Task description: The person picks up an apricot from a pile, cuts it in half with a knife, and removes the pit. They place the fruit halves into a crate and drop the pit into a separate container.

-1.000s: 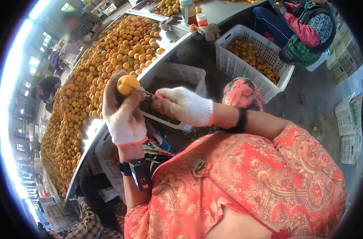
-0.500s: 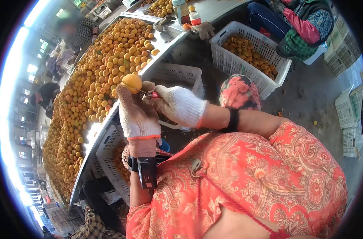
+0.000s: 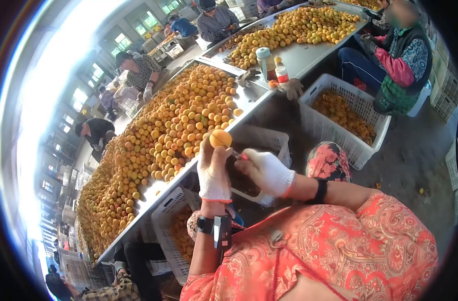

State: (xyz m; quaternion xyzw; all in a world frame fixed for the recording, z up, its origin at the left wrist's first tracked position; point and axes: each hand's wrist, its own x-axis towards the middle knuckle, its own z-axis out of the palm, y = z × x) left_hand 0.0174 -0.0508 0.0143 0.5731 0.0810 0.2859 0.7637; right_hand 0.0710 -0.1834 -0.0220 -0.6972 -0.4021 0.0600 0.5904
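With our left hand (image 3: 214,175) we pinch a fruit (image 3: 221,138) near the table (image 3: 251,98), and our right hand (image 3: 270,173) squeezes a red tool (image 3: 243,156) close to it, where a thin dark line shows, so cutting seems begun.

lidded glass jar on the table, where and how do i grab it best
Probably around the upper body of the glass jar, just below its pale lid, coming from above: it stands upright and looks round, while the small red-and-white jar crowds it lower down.
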